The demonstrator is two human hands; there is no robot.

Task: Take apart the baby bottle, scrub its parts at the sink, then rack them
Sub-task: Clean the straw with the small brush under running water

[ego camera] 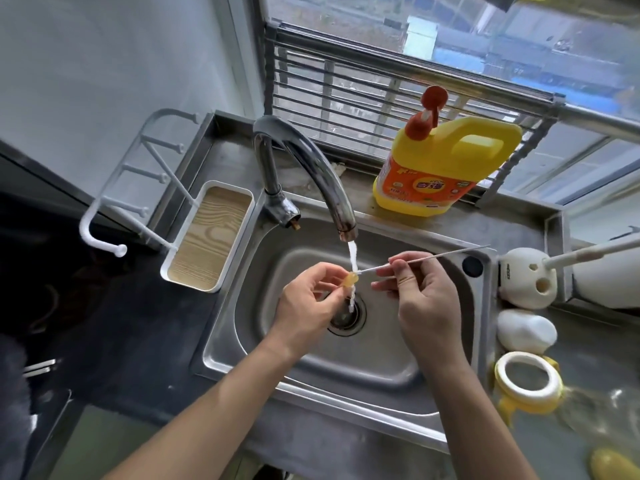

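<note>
Head view, looking down into a steel sink (381, 368) with a tap (311, 157) running a thin stream of water (352, 252).

The left hand (304, 303) pinches a small amber bottle part (349, 279) between thumb and forefinger, right under the stream and above the drain (348, 317). Its other fingers curl loosely.

The right hand (422, 299), at 3 o'clock of the part, pinches a thin brush (450, 253) by its stem, the remaining fingers loosely spread beneath. The brush's long axis runs from 8 o'clock to 2 o'clock, its tip meeting the part; whether it is inside cannot be told.

The coming scrub likely turns on sliding along that axis.

The drying rack (211, 237) stands at 9 o'clock of the sink, nearer the left hand. A yellow bottle collar (526, 379) lies at 4 o'clock.
</note>
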